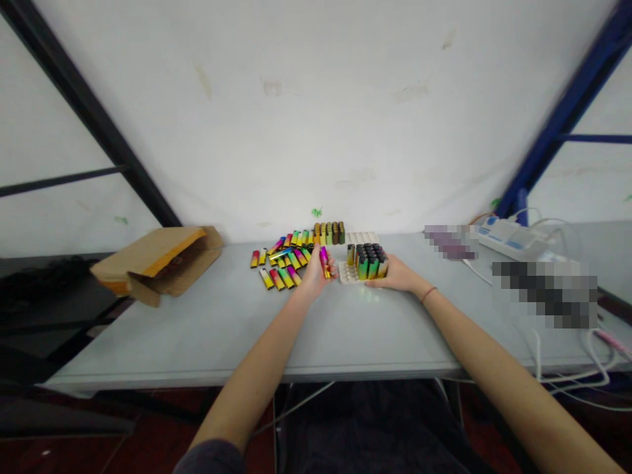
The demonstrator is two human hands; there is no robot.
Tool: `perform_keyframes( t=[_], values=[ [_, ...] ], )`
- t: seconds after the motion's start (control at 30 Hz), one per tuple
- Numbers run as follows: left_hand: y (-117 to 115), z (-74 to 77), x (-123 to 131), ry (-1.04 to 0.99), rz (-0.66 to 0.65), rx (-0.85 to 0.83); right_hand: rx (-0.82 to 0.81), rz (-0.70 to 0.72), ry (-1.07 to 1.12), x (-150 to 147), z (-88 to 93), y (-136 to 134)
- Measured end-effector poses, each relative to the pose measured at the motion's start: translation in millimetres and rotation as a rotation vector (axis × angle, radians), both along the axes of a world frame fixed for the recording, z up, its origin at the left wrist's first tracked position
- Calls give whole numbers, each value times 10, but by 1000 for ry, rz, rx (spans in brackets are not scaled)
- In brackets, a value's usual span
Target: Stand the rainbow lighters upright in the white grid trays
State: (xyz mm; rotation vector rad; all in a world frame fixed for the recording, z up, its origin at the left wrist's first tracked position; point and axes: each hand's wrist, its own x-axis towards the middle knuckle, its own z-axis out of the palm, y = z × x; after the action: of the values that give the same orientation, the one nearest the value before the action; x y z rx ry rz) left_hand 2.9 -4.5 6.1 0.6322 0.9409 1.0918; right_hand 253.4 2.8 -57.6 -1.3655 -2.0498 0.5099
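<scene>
My left hand [316, 273] is closed around a pink and yellow lighter [324, 261], held upright just left of a white tray [347, 276]. Several lighters with black tops [369, 259] stand in that tray. My right hand [395, 275] grips the tray's front right corner. A loose pile of rainbow-coloured lighters [284, 260] lies on the grey table [237, 322] left of my left hand. Behind the pile, a row of lighters [330, 232] stands upright by the wall, with a second white tray [362, 237] beside it.
An open cardboard box [155, 263] lies on its side at the table's left end. A white power strip [508, 238] and white cables [567, 375] occupy the right side. A black frame post [99, 125] and a blue post [567, 112] flank the white wall.
</scene>
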Motion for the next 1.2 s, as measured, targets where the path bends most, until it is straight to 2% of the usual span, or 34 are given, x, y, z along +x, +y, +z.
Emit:
perform_keyframes(
  t=[0.17, 0.33, 0.57, 0.77, 1.2],
  values=[
    [7, -51, 14, 35, -96, -20, 43, 66, 41, -14, 32, -46],
    [4, -87, 22, -1, -128, 11, 47, 93, 60, -11, 34, -70],
    [-48, -11, 32, -83, -35, 84, 81, 86, 44, -3, 15, -79],
    [-102, 31, 63, -80, -45, 71, 67, 87, 21, 5, 3, -70],
    [-42, -25, 15, -93, 7, 77, 37, 96, 52, -13, 51, -99]
  ],
)
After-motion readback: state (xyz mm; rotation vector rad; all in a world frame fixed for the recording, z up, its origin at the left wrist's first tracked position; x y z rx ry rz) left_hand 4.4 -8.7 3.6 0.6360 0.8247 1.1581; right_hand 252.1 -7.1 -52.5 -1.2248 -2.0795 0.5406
